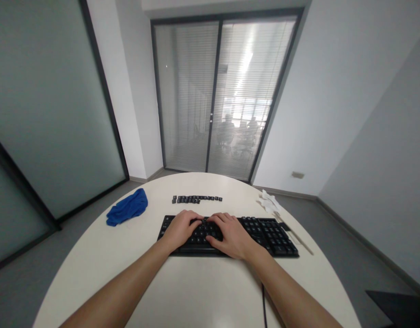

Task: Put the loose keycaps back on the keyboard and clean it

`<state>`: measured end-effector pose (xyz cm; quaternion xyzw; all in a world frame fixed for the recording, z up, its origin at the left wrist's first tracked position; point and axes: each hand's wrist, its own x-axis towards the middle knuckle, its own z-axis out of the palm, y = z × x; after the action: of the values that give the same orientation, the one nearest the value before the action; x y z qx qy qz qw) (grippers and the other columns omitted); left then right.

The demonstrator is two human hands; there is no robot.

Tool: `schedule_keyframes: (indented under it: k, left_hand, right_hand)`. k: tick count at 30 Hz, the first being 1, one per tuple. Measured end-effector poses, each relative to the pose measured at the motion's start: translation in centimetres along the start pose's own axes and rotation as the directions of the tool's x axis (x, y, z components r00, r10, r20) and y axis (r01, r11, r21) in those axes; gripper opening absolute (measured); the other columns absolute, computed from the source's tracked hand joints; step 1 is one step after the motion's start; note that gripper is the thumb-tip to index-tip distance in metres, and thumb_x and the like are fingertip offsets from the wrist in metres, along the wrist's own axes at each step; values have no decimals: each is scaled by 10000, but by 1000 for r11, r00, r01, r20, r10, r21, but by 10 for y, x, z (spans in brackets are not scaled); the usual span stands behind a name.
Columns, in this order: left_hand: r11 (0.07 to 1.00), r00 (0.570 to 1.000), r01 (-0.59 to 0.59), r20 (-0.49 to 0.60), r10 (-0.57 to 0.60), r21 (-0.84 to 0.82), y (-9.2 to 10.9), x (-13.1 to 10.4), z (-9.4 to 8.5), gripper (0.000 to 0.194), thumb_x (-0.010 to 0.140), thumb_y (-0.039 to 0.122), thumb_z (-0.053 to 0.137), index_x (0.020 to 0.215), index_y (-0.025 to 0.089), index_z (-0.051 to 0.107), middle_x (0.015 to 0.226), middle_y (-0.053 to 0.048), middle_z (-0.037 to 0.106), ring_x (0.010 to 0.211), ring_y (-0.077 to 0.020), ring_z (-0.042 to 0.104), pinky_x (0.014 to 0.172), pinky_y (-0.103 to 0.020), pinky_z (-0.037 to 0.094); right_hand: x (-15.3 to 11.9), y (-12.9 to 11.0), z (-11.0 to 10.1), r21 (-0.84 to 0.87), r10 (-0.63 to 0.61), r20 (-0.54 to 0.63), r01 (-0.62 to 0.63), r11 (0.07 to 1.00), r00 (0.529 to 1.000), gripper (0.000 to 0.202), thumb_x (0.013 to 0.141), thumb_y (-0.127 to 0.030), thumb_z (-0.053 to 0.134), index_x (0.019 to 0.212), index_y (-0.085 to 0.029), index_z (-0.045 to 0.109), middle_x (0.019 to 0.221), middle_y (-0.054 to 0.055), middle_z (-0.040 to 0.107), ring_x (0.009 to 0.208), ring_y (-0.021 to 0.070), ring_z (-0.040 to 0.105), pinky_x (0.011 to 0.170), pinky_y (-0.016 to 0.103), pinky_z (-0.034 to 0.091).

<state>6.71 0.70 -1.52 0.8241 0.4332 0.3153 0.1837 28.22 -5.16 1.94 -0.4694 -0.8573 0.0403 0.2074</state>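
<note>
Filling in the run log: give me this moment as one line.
left hand on keyboard | right hand on keyboard | loose keys behind | blue cloth left

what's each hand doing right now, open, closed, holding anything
Left hand: palm down on the keyboard, fingers curled loosely; holding nothing that shows.
Right hand: palm down on the keyboard beside it, fingers bent over the keys; grip cannot be told.

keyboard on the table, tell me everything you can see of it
The keyboard is black, full-size, apparently plastic, lying flat on the round white table and slightly skewed. Both hands rest on its left-middle keys: left hand, right hand. Its number pad end is uncovered. A dark cable runs toward the viewer.
</note>
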Motion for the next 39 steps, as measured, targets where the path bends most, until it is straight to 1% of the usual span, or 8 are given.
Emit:
schedule_keyframes:
  k: [6, 18, 22, 27, 30, 34, 36, 39]
  left_hand:
    - [1000, 1000, -6, 13, 7, -20, 4, -2, -2, 204, 925, 257, 606, 1059, 258, 760, 1072, -13, 764, 1033, -234, 641, 969, -365, 457]
    - [997, 998, -62, 29, 61, 52, 10, -2, -6, 224, 938, 241, 583, 1059, 259, 772, 1022, -40, 731, 974, -216, 646, 918, -335, 488]
    - [993, 994, -95, 57, 91, 73, 13, -2, -7, 235, 956, 243, 555, 1066, 250, 763, 1049, -37, 746, 997, -218, 645, 943, -343, 477]
    - [992, 992, -92, 91, 85, 85, 14, -2, -8, 243, 953, 262, 553, 1084, 264, 759, 1058, -42, 753, 1001, -226, 645, 941, -350, 476]
    - [996, 998, -38, 61, 34, 78, 12, -2, -6, 238, 939, 268, 574, 1119, 253, 729, 1046, -44, 751, 986, -228, 655, 924, -351, 483]
    - [995, 1000, 12, 27, -15, 100, 13, -4, -5, 166, 924, 285, 581, 1027, 237, 702, 981, -44, 737, 947, -237, 660, 872, -355, 499]
    - [995, 1000, 12, 6, -12, 101, 14, -4, -5, 167, 925, 262, 551, 1023, 236, 683, 984, -46, 726, 946, -233, 658, 869, -351, 503]
    - [997, 996, 44, -74, -40, 57, 13, -4, -4, 204, 905, 192, 519, 1055, 220, 654, 1034, -55, 713, 981, -222, 652, 905, -347, 505]
  right_hand:
    - [0, 3, 2, 8, -5, -4, 5, 1000, 1000, 406, 870, -432, 662, 1223, -246, 588, 1230, 76, 632, 1119, 284, 541, 981, 451, 404]
    - [0, 2, 2, 7, -15, -5, 15, 1000, 1000, 399, 867, -418, 667, 1219, -250, 584, 1221, 64, 635, 1122, 263, 538, 978, 434, 413]
    - [0, 1, 0, 5, -16, 7, 16, 1000, 1000, 400, 874, -410, 659, 1234, -256, 577, 1241, 65, 624, 1126, 262, 536, 978, 435, 415]
    - [0, 1, 0, 21, -32, 22, 31, 999, 999, 383, 888, -393, 642, 1243, -267, 573, 1281, 63, 607, 1146, 259, 527, 988, 434, 418]
    - [0, 1, 0, 21, -39, 36, 38, 999, 999, 375, 906, -406, 627, 1257, -283, 582, 1298, 56, 601, 1151, 261, 524, 999, 443, 417]
    - [0, 2, -1, 13, -47, 46, 47, 999, 998, 410, 916, -409, 617, 1309, -300, 573, 1323, 56, 590, 1159, 264, 524, 1004, 448, 422]
    - [0, 2, -1, 8, -47, 51, 47, 999, 998, 423, 920, -414, 612, 1327, -309, 570, 1330, 58, 587, 1164, 266, 526, 1002, 449, 425]
    - [0, 3, -2, 3, -47, 66, 47, 999, 997, 429, 928, -430, 604, 1338, -309, 574, 1336, 63, 588, 1177, 268, 527, 1010, 452, 422]
